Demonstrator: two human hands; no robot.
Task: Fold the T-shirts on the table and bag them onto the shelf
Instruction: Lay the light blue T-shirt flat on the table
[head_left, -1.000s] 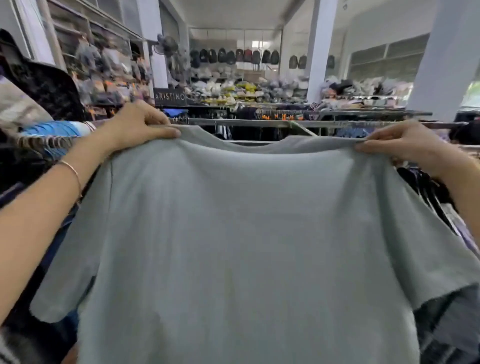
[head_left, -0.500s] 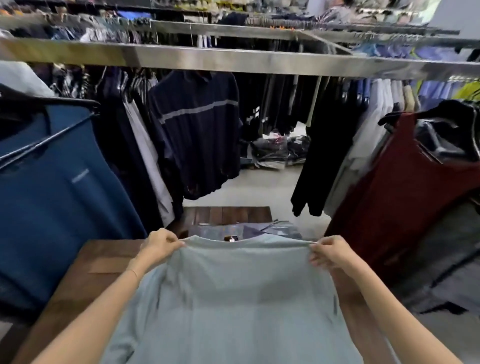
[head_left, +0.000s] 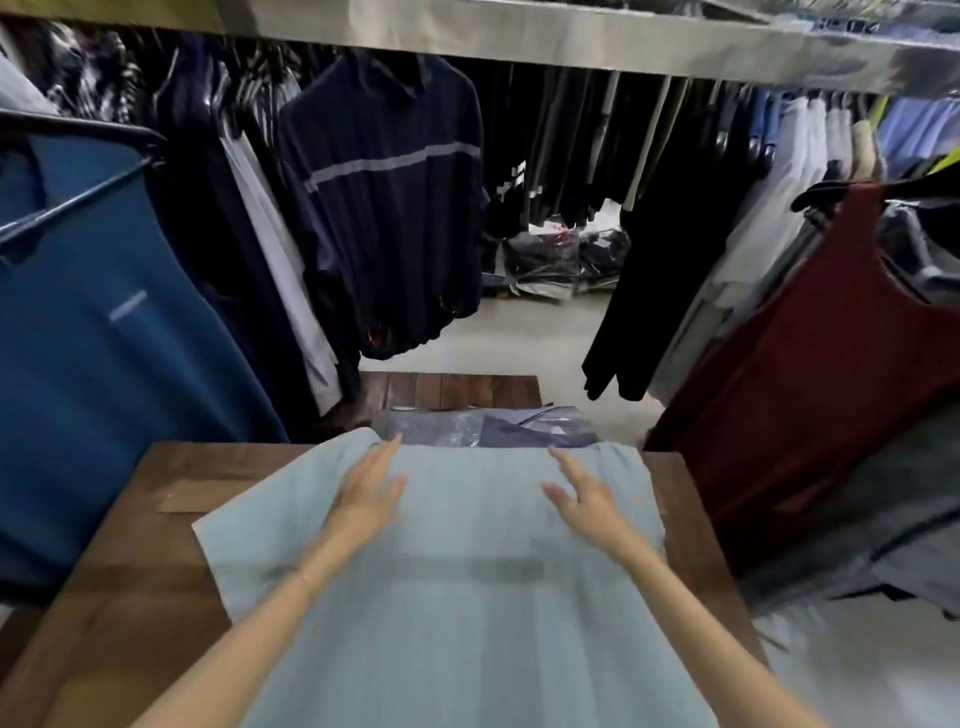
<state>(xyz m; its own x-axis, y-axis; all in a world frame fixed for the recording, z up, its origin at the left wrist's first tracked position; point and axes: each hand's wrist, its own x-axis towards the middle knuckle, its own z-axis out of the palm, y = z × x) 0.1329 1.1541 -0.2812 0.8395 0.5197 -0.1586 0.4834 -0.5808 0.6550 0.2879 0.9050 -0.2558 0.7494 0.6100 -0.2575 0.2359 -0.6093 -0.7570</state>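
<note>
Since half a second ago, spread flat on the counter (head_left: 171, 478): pale T-shirt (head_left: 467, 597), soft, light, best pinched at shoulders; left hand (head_left: 370, 493), right hand (head_left: 584, 499) fingers released, straight.

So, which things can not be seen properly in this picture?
- T-shirt, head view: its hem is cut off by the bottom edge; the front is face down.
- Plastic bags, head view: partly hidden behind the shirt's far edge.
- Left hand and right hand: blurred, so contact with the cloth is unclear.
</note>
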